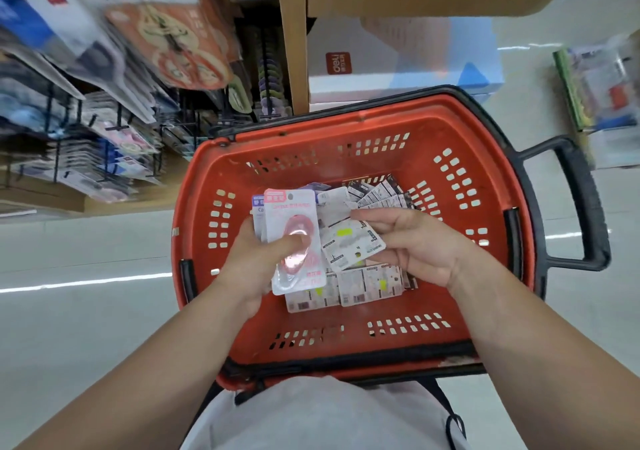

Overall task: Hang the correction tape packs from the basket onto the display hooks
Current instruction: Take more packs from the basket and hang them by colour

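Your left hand is closed around a small stack of packs, thumb pressed on the front of the top one, a pink pack that stands with its long axis running away from you, hang-hole end toward the far rim of the basket. Your right hand pinches a single white pack face down, tilted across the pile and touching the pink pack's edge. The rest of the loose packs lie backs up on the basket floor, directly under both hands.

The display hooks sit up and to your left, so the left hand is nearer them.

Readable writing: "deli" on a red square on the white box beyond the basket. The pack labels are too small to make out.
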`<move>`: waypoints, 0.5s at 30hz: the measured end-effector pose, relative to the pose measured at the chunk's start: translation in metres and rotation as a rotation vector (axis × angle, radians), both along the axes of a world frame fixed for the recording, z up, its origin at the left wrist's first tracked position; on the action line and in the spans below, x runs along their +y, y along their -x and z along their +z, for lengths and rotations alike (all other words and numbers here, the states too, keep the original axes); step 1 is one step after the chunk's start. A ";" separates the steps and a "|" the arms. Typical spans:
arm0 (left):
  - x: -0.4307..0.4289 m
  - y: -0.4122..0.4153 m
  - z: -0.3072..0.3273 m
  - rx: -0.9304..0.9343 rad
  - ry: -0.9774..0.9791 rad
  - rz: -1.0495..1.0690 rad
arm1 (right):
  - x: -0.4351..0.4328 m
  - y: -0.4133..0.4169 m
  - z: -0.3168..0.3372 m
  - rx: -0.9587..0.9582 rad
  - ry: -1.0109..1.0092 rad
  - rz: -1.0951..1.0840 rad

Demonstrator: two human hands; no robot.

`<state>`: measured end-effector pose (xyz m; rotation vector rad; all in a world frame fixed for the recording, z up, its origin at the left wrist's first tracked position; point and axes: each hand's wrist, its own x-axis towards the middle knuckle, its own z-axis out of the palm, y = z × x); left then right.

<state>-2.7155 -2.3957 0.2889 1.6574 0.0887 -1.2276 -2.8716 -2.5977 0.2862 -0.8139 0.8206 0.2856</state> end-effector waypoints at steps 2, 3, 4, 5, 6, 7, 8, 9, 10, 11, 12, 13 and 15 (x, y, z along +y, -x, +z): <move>-0.003 0.002 0.007 0.011 0.017 0.001 | -0.001 -0.001 0.001 0.026 0.108 0.028; -0.004 0.003 0.009 0.024 0.026 0.006 | -0.001 -0.002 0.002 0.052 0.181 0.046; -0.004 0.004 0.010 0.037 0.033 0.011 | -0.001 -0.002 0.002 0.078 0.261 0.075; -0.005 0.004 0.012 0.042 0.039 0.015 | -0.001 -0.002 0.002 0.103 0.336 0.105; -0.006 0.004 0.013 0.031 0.042 0.019 | -0.001 -0.002 0.002 0.126 0.394 0.112; -0.006 0.005 0.013 0.011 0.046 0.019 | -0.001 -0.002 0.001 0.134 0.427 0.090; -0.007 0.005 0.013 -0.009 0.051 0.019 | 0.000 -0.001 0.001 0.136 0.437 0.048; -0.007 0.005 0.012 -0.024 0.058 0.020 | 0.000 0.000 -0.001 0.141 0.428 0.003; -0.007 0.006 0.012 -0.034 0.063 0.021 | 0.001 0.000 -0.001 0.148 0.394 -0.043; -0.007 0.007 0.010 -0.040 0.068 0.017 | 0.003 -0.001 -0.001 0.152 0.366 -0.074; -0.007 0.008 0.010 -0.042 0.078 0.006 | 0.006 -0.002 -0.001 0.149 0.355 -0.093; -0.007 0.009 0.009 -0.040 0.088 -0.009 | 0.011 -0.003 -0.001 0.130 0.357 -0.105; -0.008 0.012 0.008 -0.013 0.108 -0.018 | 0.024 -0.009 -0.003 0.095 0.388 -0.142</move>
